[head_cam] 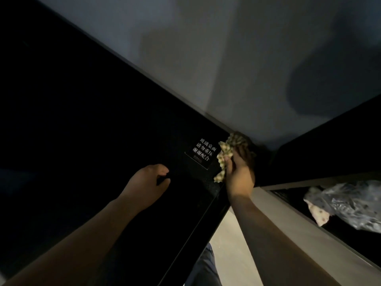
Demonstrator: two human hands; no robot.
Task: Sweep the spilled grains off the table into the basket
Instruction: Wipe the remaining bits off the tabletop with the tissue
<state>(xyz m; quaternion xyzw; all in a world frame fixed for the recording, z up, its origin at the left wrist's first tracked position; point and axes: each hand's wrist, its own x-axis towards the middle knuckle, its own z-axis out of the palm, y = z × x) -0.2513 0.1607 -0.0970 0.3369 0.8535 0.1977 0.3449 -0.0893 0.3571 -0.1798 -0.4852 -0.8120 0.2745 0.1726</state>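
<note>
1. The right hand (240, 174) grips a bunched, patterned cloth (225, 153) at the far corner of the black table (103, 120), just beside a white-lettered label (203, 151). The fingers curl round the cloth and the thumb pinches it
2. The left hand (148, 180) rests on the tabletop near the label, fingers loosely curled, with nothing visible in it
3. The basket (288, 205) stands lower than the table, off its right edge, with a crumpled plastic bag (350, 203) inside. Its near rim lies close to the table edge but does not appear to sit under the corner where the cloth is
4. The grains themselves are too small and the surface too dark to pick out; a few faint specks near the right edge may be some of them
5. The step in hand looks like a sweep from the corner toward the edge. To do it well, flatten the cloth so a broad fold drags on the glass, and pull in one slow stroke along the edge toward the basket side
6. Keep pressure light, since hard grains skitter on glass
7. Bring the left hand below the edge as a cupped catch, or gather one pile above the rim before pushing it over, or grains will likely fall into the gap
</note>
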